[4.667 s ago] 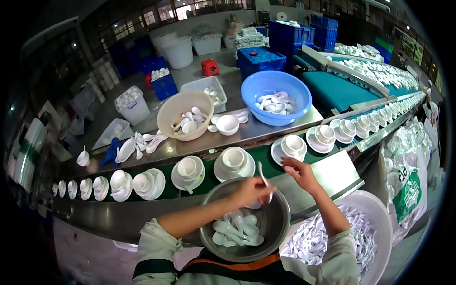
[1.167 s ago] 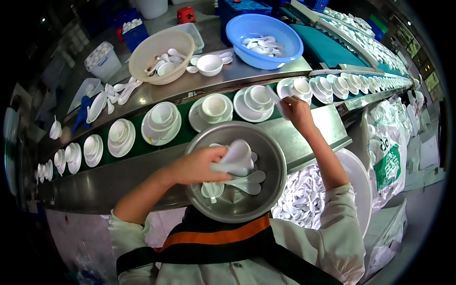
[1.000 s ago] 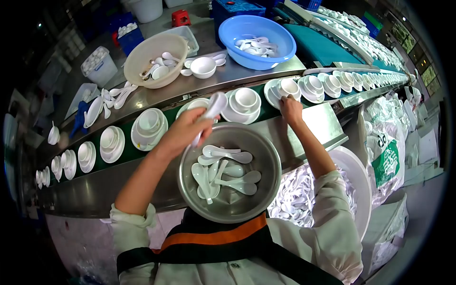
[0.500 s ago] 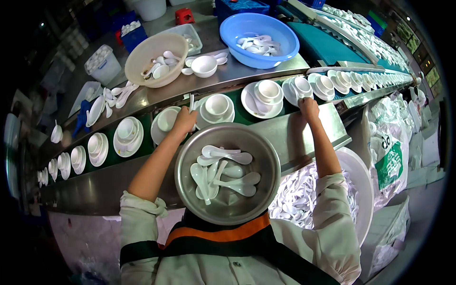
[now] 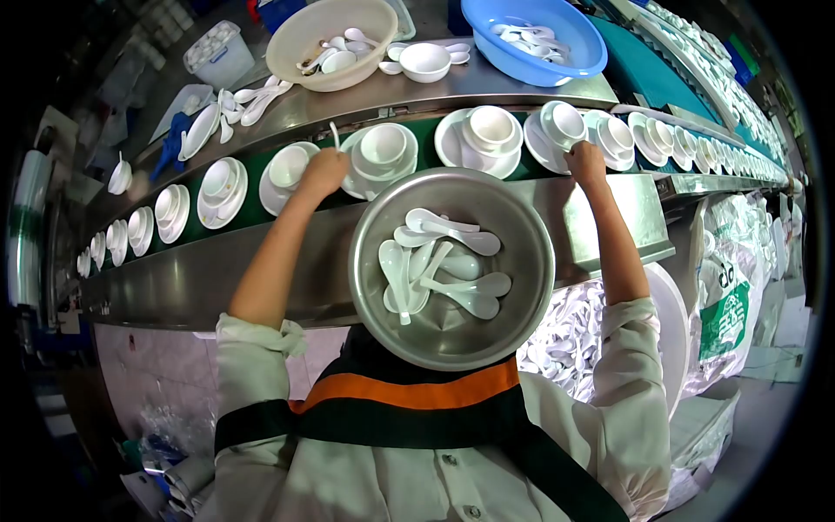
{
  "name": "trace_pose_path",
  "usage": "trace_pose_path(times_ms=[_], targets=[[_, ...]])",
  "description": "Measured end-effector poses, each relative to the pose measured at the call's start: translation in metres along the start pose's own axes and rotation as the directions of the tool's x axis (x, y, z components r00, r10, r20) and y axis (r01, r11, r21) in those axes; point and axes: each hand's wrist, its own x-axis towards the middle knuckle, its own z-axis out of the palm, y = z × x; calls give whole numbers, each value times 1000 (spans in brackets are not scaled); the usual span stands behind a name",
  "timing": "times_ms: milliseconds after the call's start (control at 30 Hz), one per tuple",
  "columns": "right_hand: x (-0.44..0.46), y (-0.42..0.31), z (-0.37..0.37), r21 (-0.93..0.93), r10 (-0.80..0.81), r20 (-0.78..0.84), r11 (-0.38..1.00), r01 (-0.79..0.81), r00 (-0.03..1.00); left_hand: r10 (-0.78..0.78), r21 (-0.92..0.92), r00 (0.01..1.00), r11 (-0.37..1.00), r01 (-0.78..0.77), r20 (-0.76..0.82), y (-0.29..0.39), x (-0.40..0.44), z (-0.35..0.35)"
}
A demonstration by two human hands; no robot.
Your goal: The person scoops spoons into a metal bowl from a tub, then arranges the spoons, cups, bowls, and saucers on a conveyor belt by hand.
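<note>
White bowls on saucers stand in a row on the green conveyor belt (image 5: 428, 139). My left hand (image 5: 325, 171) is closed on a white spoon (image 5: 335, 136), its handle pointing up, beside a bowl (image 5: 290, 165) on a saucer. My right hand (image 5: 584, 163) is closed at the front edge of another saucer (image 5: 539, 143), near its tilted bowl (image 5: 564, 123); what its fingers hold is hidden. Between my forearms sits a steel basin (image 5: 365, 287) with several white spoons (image 5: 470, 300) in it. A bowl with a spoon lying on its saucer (image 5: 448, 143) stands between my hands.
Behind the belt, a steel ledge holds a cream basin (image 5: 287, 48), a white bowl (image 5: 425, 63) and a blue basin (image 5: 591, 48) of spoons. A large tub (image 5: 674, 322) of spoons stands at the lower right, beside a plastic sack (image 5: 726, 304).
My left hand has carried its spoon from above the steel basin to the belt. My right hand remains by the saucers. The view has shifted, and the dishes have moved left along the belt.
</note>
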Motion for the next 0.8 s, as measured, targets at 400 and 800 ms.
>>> trace_pose_path(times_ms=[400, 800], targets=[[-95, -192, -68, -49, -622, 423, 710, 702, 659, 336, -387, 870, 795, -468, -362, 73, -36, 7], [-62, -150, -145, 490, -424, 265, 833, 258, 866, 359, -494, 911, 765, -413, -204, 85, -47, 23]])
